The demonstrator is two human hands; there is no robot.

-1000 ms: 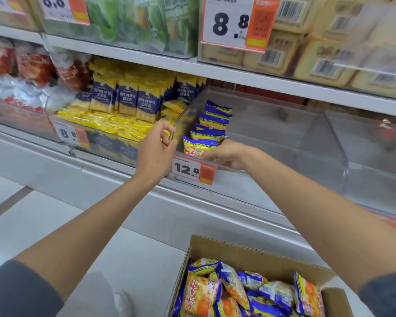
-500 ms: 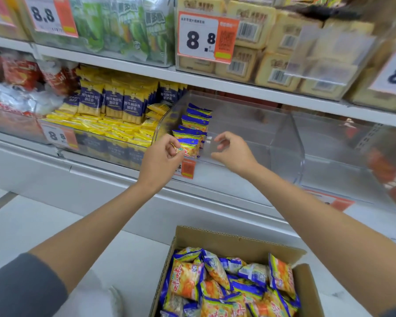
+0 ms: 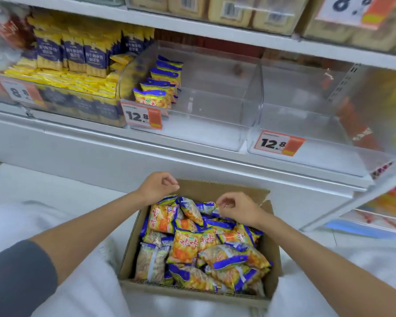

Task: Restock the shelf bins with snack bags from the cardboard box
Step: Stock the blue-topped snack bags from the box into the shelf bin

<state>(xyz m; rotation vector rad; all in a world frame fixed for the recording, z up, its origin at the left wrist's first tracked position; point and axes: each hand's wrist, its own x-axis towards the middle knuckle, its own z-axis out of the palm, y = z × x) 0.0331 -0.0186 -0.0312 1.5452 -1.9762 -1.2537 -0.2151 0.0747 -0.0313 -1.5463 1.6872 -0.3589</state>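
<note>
Orange-and-blue snack bags [image 3: 188, 245] fill cardboard box [image 3: 215, 188]; left hand [image 3: 157, 187] fingers curl loosely, empty; right hand [image 3: 238, 208] unclear.

Both hands out front, palms down
Left hand [image 3: 158, 187] hangs with fingers loosely curled, thumb against forefinger, gripping nothing; right hand [image 3: 237, 208] alongside, fingers curled under, both forearms bare and stretched forward
</note>
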